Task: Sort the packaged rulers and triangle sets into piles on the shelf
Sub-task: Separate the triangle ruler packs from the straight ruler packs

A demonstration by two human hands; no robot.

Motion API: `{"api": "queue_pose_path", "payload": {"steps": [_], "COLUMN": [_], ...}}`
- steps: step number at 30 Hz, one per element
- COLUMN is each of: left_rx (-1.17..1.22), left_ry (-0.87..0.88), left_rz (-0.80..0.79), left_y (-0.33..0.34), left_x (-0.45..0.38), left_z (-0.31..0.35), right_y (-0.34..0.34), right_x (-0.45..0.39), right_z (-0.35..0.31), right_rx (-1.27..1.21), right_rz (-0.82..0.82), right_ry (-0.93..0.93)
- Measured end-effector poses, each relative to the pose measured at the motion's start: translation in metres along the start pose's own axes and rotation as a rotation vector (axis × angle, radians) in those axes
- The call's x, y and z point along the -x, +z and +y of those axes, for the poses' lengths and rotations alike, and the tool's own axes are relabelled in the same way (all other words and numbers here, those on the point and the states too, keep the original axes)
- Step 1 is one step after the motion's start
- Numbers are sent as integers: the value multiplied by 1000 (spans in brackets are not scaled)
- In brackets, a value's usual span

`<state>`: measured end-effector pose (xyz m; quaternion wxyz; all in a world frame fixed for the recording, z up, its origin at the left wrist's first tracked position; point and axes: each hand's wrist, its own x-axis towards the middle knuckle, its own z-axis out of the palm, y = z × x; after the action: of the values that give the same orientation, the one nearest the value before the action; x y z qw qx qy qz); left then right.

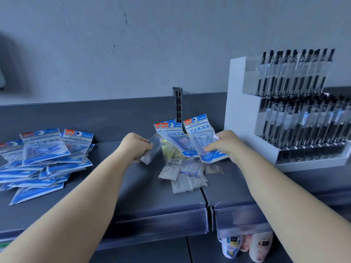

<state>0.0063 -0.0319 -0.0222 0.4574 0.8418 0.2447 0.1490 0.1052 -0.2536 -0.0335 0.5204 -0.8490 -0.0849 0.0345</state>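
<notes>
Glossy plastic packets (45,154), matt shelf (144,188)

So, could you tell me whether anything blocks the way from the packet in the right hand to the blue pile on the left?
The left hand, holding a clear packet, is between them above the shelf.

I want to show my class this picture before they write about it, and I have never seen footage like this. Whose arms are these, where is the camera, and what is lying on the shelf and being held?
There is no machine: a person wears one wide-angle camera on the head, looking down at their own bare arms. The left hand grips a clear ruler pack. The right hand holds a blue triangle set pack, fingers curled round it. On the grey shelf lies a pile of blue triangle packs at the left and mixed loose packs in the middle. A white pen display stands at the right.
</notes>
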Motion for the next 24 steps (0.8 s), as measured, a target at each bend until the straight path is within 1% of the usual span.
{"api": "queue_pose_path", "payload": {"steps": [4, 8, 10, 12, 14, 17, 19, 22, 24], "left_rx": [136, 257, 363, 497, 620, 724, 760, 779, 767], "left_ry": [-25, -66, -65, -44, -12, 71, 117, 189, 229], "left_rz": [24, 64, 59, 27, -16, -35, 35, 201, 291], "left_y": [-14, -32, -41, -48, -58, -76, -90, -113, -129], "left_x": [0, 5, 12, 20, 31, 46, 57, 74, 84], "left_z": [-4, -7, -6, -5, -4, -11, -23, -49, -69], "right_y": [-1, 0, 1, 4, 12, 38, 59, 97, 125], "right_x": [3, 7, 13, 24, 39, 63, 81, 111, 130], "right_z": [-4, -11, -18, -29, -41, -59, -70, -86, -95], "right_rx": [-138, -263, -353, -466, -515, -573, -653, -734, -808], "right_rz": [17, 14, 4, -40, -92, -179, -198, -157, -169], "right_ry": [-83, -90, -104, -127, -156, -196, -212, -273, -289]}}
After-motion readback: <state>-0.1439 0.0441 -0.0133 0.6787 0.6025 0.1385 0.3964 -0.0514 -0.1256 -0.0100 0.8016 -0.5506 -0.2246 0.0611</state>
